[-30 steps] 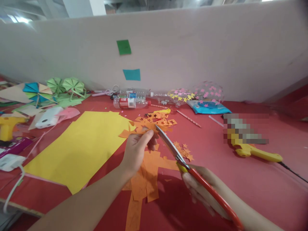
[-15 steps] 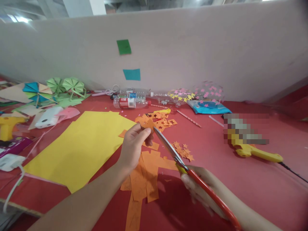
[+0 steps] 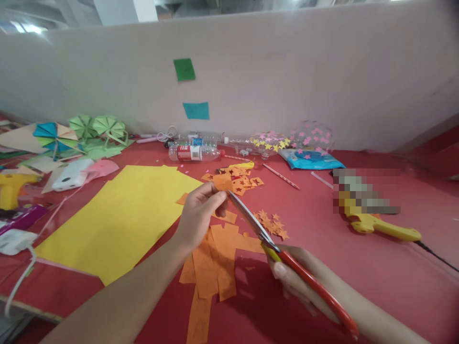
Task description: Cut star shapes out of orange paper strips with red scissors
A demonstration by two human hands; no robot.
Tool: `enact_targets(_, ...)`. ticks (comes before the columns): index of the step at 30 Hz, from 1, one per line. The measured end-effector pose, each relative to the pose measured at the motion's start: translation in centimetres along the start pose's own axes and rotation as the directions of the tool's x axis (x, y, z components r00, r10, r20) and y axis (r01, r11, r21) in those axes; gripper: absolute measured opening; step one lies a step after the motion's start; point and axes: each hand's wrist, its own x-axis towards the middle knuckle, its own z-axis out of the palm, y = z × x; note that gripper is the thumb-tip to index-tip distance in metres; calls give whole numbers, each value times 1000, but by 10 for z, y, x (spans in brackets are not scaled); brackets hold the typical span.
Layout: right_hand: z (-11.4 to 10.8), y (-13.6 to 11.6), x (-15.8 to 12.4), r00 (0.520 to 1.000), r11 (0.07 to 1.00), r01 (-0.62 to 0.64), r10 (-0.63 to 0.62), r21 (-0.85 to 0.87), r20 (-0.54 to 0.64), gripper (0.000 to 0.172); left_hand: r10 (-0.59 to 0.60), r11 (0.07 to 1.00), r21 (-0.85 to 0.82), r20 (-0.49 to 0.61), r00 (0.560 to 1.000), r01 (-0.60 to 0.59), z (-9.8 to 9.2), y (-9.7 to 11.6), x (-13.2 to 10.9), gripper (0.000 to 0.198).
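Note:
My left hand (image 3: 201, 210) pinches a small piece of orange paper (image 3: 223, 182) between thumb and fingers. Wrapped round the handles of a pair of scissors (image 3: 265, 234), with red and yellow grips, is my right hand (image 3: 297, 277). The scissor blades are nearly together, and their tips reach the lower right edge of the orange piece. Below the hands lie orange paper strips (image 3: 215, 267), some with faint drawn lines. A small heap of orange paper stars (image 3: 270, 224) is right of the blades. Behind the held piece are orange scraps (image 3: 247, 184) with star-shaped holes.
Yellow paper sheets (image 3: 125, 215) lie to the left. Plastic bottles (image 3: 193, 153) rest near the back wall, beside a star-covered bottle piece (image 3: 270, 143) and a blue packet (image 3: 311, 160). At the right is a yellow-handled tool (image 3: 383, 229) with a cord; a yellow glue gun (image 3: 14, 188) lies far left.
The orange piece has turned in my left hand and now shows a broader face. My right hand and the scissors stay almost in place.

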Motion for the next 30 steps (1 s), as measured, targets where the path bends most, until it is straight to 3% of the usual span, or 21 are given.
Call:
enact_targets(10, 2, 11, 3, 988, 989, -142, 144, 53, -54, 62, -11, 1000, -15, 36, 999, 12, -4, -1, 2, 13)
enact_targets(21, 4, 15, 5, 990, 985, -110, 120, 131, -69, 60, -79, 994, -77, 41, 996, 82, -3, 2, 1, 14)
enact_targets(30, 2, 9, 3, 986, 984, -146, 152, 101, -61, 55, -81, 994, -74, 24, 996, 82, -2, 4, 4, 15)
